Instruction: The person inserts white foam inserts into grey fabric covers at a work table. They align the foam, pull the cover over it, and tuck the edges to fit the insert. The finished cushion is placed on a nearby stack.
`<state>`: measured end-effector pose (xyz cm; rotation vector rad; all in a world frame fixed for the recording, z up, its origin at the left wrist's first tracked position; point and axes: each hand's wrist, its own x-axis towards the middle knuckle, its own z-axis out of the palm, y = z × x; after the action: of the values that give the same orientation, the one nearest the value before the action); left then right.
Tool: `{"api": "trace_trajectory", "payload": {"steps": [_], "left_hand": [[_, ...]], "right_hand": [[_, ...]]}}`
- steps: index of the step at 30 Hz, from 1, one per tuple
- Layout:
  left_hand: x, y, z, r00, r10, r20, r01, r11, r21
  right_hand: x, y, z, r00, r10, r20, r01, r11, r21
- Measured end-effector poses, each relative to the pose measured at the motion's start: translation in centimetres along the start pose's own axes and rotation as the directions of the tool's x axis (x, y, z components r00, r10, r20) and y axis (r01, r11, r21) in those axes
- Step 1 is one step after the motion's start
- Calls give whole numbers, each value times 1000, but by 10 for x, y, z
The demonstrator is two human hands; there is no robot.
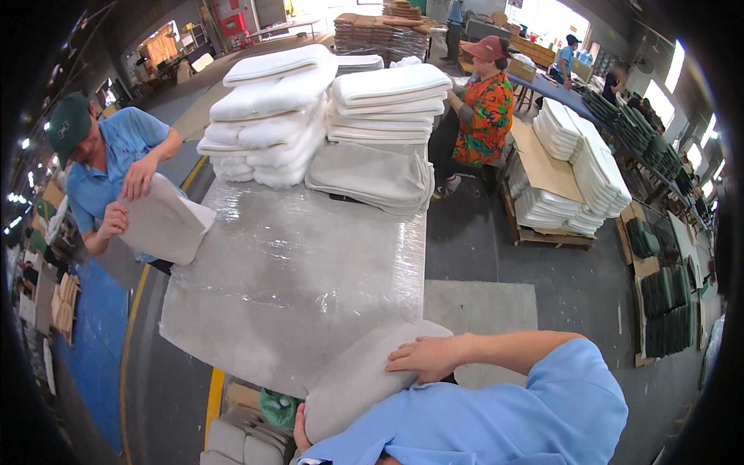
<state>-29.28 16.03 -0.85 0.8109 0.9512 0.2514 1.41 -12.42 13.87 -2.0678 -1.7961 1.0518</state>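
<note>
A light grey cushion [364,380] rests against my body at the near edge of the plastic-wrapped table [294,287]. Over its upper right part lies my right hand [422,358], fingers stretched out and pressed on the fabric. At the cushion's lower left edge, my left hand [301,428] grips its side; most of those fingers are hidden behind it. Farther back on the table sits a stack of flat grey covers [372,177]. Behind it rise a stack of folded white padding [387,101] and a taller pile of white padding [267,112].
Across the table's left side, a person in a blue shirt [116,139] holds a grey cover [161,221]. Another person in a patterned shirt [484,116] stands beyond the right corner. Grey cushions [240,442] lie below my left. A pallet of white pads [554,194] stands right.
</note>
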Motion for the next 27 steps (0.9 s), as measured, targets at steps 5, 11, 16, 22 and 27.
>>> {"api": "trace_trajectory", "payload": {"steps": [5,11,16,22,27], "left_hand": [[8,43,30,997,-15,81,23,995,-102],[15,149,124,962,250,111,-231,960,-159],[37,160,181,840,453,298,-532,797,287],[55,163,242,837,282,469,-520,674,524],[99,127,203,806,94,585,-592,145,793]], "right_hand": [[30,-27,17,958,47,-283,-86,989,-124],[23,-14,-25,741,262,-618,-115,957,267],[13,-25,-43,553,521,-650,501,416,759],[11,-38,10,629,594,-501,630,-12,776],[-19,-60,45,842,533,-81,209,-185,960]]}}
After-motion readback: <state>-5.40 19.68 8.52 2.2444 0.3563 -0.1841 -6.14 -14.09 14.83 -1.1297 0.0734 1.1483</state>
